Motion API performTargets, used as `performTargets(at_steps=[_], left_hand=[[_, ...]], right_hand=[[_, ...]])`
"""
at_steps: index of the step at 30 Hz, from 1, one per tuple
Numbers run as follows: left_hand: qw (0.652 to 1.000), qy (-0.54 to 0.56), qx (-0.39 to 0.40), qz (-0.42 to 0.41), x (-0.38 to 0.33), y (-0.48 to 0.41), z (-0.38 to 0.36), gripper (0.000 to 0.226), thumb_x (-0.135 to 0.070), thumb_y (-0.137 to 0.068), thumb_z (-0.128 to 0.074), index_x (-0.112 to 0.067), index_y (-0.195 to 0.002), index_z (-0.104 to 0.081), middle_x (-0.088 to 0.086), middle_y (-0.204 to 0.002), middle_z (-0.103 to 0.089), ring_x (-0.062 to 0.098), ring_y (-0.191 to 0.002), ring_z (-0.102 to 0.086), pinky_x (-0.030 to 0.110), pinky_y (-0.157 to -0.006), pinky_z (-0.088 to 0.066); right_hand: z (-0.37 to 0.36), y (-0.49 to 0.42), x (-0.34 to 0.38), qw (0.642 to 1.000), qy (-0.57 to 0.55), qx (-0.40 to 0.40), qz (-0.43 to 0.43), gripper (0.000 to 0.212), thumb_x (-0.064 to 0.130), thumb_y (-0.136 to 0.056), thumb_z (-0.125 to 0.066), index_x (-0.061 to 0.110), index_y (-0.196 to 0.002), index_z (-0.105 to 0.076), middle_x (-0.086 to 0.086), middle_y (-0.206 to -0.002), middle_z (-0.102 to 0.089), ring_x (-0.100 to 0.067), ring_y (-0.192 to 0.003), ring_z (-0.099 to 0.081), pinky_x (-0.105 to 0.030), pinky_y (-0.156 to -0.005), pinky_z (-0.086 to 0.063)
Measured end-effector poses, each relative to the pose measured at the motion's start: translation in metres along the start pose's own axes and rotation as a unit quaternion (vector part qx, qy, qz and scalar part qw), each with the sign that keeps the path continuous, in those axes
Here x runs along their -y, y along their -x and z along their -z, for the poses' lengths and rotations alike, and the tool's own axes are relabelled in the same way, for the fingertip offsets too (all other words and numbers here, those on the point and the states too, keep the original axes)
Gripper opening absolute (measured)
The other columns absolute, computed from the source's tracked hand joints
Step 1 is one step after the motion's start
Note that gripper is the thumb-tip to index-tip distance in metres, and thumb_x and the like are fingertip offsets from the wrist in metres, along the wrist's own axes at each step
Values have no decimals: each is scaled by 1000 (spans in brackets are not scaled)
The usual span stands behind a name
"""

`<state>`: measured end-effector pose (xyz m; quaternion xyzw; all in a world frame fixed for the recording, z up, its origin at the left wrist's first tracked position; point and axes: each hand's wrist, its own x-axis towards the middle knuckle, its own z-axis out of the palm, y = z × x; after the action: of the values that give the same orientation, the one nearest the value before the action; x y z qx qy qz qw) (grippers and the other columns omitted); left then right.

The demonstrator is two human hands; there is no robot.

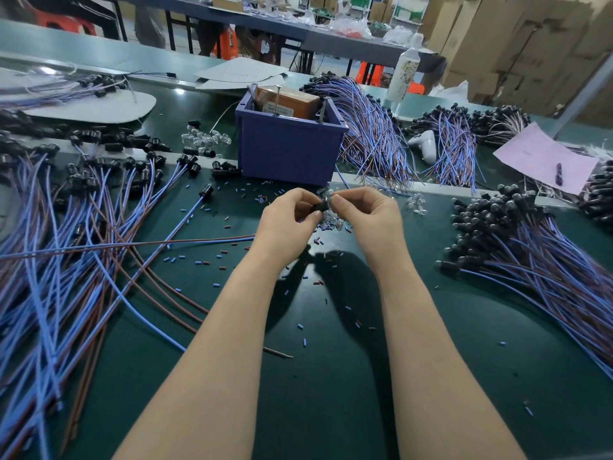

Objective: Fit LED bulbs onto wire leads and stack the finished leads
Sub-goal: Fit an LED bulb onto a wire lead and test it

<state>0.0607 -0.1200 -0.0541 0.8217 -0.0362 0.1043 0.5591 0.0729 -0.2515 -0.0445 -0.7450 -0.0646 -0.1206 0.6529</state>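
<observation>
My left hand [287, 224] pinches the black socket [319, 207] of a wire lead whose blue and brown wires [199, 242] trail off to the left across the green mat. My right hand [366, 210] pinches a clear LED bulb [327, 196] right against that socket. Both hands meet above a small heap of clear bulbs [331, 222]. Loose leads with black sockets [83, 207] sprawl on the left. A stack of leads with bulbs fitted [517, 240] lies on the right.
A blue bin [288, 151] holding an orange box stands just behind my hands. More wire bundles [374, 134] lie behind it, with a pink paper [544, 157] and a white bottle [404, 74]. Small insulation scraps [212, 260] dot the mat.
</observation>
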Motion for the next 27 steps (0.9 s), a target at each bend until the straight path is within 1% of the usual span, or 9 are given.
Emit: performTargets(at_steps=[3, 5, 10, 13, 17, 19, 22, 25, 27], left_hand=[[1000, -13, -1, -10, 1, 0, 0, 13, -12, -89, -61, -18, -100, -62, -4, -87, -63, 13, -86, -61, 8, -72, -42], [999, -27, -6, -20, 1, 1, 0, 12, -13, -88, -61, -20, -98, -62, -10, -81, -61, 11, -81, -60, 1, -65, -39], [998, -46, -13, -36, 1, 0, 0, 12, -13, -89, -62, -18, -99, -65, -8, -81, -63, 11, -82, -61, 1, -66, -39], [998, -44, -15, -38, 2, 0, -1, 14, -12, -89, -62, -15, -102, -65, -5, -87, -65, 11, -85, -62, 5, -73, -42], [997, -58, -18, -39, 1, 1, -3, 12, -10, -87, -62, -13, -99, -64, -4, -85, -63, 15, -86, -62, 23, -84, -48], [996, -75, -22, -39, 2, 2, -2, 12, -12, -87, -63, -16, -98, -63, -5, -83, -62, 17, -86, -62, 26, -83, -48], [994, -102, -23, -41, 2, 3, -1, 12, -15, -86, -63, -20, -97, -61, -6, -83, -61, 18, -88, -61, 29, -82, -48], [993, -111, -18, -48, 0, 4, -2, 13, -14, -86, -64, -19, -97, -60, -4, -84, -62, 20, -88, -62, 35, -85, -50], [992, -109, -22, -53, -1, 5, -2, 12, -12, -85, -64, -17, -96, -60, -5, -82, -61, 21, -87, -62, 36, -85, -50]], right_hand=[[0, 0, -1, 1000, 8, 6, -5, 12, 5, -84, -67, 15, -78, -67, -3, -77, -68, -13, -75, -62, -23, -76, -52], [-1, 0, -1, 1000, -3, 8, -15, 10, 5, -85, -67, 13, -80, -68, -5, -79, -69, -14, -77, -63, -22, -77, -53], [-3, 2, -2, 997, -57, 4, -46, 8, 1, -87, -62, 7, -86, -68, -4, -76, -68, -4, -66, -65, -13, -67, -51], [0, 1, -3, 997, -43, 17, -56, 9, 3, -89, -60, 6, -92, -68, -3, -78, -68, -2, -66, -64, -13, -67, -50], [2, 0, -3, 999, 5, 29, -45, 11, 2, -89, -60, 9, -90, -68, -1, -79, -68, -2, -68, -62, -11, -66, -49], [2, -1, -4, 999, 15, 17, -43, 11, 3, -89, -62, 12, -87, -67, -3, -79, -68, -8, -71, -63, -14, -68, -52], [2, -1, -5, 999, 35, 8, -41, 14, 7, -88, -64, 18, -80, -66, -1, -74, -67, -9, -69, -62, -19, -72, -54], [1, -2, -7, 998, 54, 9, -39, 17, 9, -87, -65, 21, -76, -66, 0, -72, -67, -13, -73, -63, -29, -78, -54], [1, -2, -7, 998, 55, 7, -36, 18, 9, -87, -65, 21, -74, -66, 0, -70, -67, -14, -73, -63, -31, -79, -54]])
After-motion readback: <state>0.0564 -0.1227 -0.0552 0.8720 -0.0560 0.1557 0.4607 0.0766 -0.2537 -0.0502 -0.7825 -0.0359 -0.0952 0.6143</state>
